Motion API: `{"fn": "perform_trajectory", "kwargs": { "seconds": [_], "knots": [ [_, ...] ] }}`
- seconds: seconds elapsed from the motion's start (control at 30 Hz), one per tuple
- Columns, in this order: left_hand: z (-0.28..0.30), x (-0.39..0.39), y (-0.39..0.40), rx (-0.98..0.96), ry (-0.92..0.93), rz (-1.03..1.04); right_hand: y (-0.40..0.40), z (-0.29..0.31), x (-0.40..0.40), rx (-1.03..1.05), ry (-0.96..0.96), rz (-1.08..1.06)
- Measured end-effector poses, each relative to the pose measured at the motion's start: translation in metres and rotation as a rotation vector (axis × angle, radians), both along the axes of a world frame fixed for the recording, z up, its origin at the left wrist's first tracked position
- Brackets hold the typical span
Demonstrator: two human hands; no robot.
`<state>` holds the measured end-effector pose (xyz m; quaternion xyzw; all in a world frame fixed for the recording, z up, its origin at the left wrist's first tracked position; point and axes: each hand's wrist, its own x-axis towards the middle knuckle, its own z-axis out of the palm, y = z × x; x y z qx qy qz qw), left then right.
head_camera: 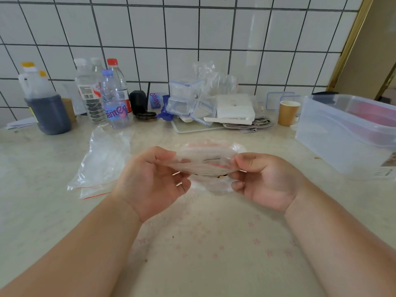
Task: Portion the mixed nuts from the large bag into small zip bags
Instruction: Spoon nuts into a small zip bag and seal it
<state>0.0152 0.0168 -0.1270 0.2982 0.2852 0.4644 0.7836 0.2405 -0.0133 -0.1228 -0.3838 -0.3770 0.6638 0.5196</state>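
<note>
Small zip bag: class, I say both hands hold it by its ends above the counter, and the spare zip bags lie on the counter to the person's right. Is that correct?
One detail is wrong. In the head view both the left hand and right hand do hold the small zip bag by its ends above the counter, but the spare zip bags lie to the person's left, not right.

The blue-capped water bottle (pixel 115 103) carries a pink-lettered label that seems to read "Ganten".
</note>
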Motion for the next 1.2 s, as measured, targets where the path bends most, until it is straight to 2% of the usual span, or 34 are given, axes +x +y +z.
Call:
{"fn": "perform_trajectory", "kwargs": {
  "seconds": [0.07, 0.13, 0.2, 0.3, 0.33, 0.4, 0.5, 0.6, 0.7, 0.83, 0.97, 1.07, 1.13, 1.2],
  "knots": [
    [-0.001, 0.000, -0.001, 0.067, 0.095, -0.001, -0.001, 0.001, 0.003, 0.017, 0.087, 0.123],
    [-0.005, 0.004, -0.001, 0.119, 0.226, 0.065, -0.002, 0.002, 0.000, 0.059, 0.056, 0.115],
    [-0.010, 0.008, -0.001, 0.185, 0.428, 0.187, -0.003, -0.001, -0.009, 0.132, -0.163, -0.009],
    [-0.015, 0.012, 0.000, 0.318, 0.817, 0.414, -0.007, -0.008, -0.023, 0.220, -0.802, -0.334],
    [-0.016, 0.012, 0.000, 0.355, 0.918, 0.493, -0.007, -0.011, -0.027, 0.266, -0.955, -0.433],
    [-0.016, 0.011, 0.001, 0.418, 1.059, 0.609, -0.008, -0.013, -0.030, 0.360, -1.065, -0.612],
    [-0.012, 0.011, -0.002, 0.476, 1.160, 0.657, -0.008, -0.011, -0.028, 0.452, -1.020, -0.733],
    [-0.012, 0.012, -0.007, 0.532, 1.108, 0.638, -0.009, -0.010, -0.026, 0.396, -0.940, -0.747],
    [-0.012, 0.014, -0.008, 0.513, 0.975, 0.581, -0.006, -0.009, -0.022, 0.336, -0.858, -0.790],
    [-0.009, 0.013, -0.004, 0.370, 0.593, 0.344, -0.001, -0.007, -0.011, 0.269, -0.845, -0.793],
    [-0.009, 0.009, -0.003, 0.258, 0.283, 0.077, 0.001, -0.009, -0.002, 0.221, -0.815, -0.685],
    [-0.008, 0.003, 0.000, 0.081, 0.012, -0.021, 0.002, -0.003, -0.001, 0.141, -0.524, -0.470],
    [-0.007, 0.000, 0.002, 0.011, -0.076, -0.051, 0.002, 0.001, 0.001, 0.055, -0.285, -0.276],
    [-0.005, -0.001, 0.002, -0.008, -0.103, -0.061, 0.000, 0.002, 0.003, 0.001, -0.133, -0.096]
  ]
}}
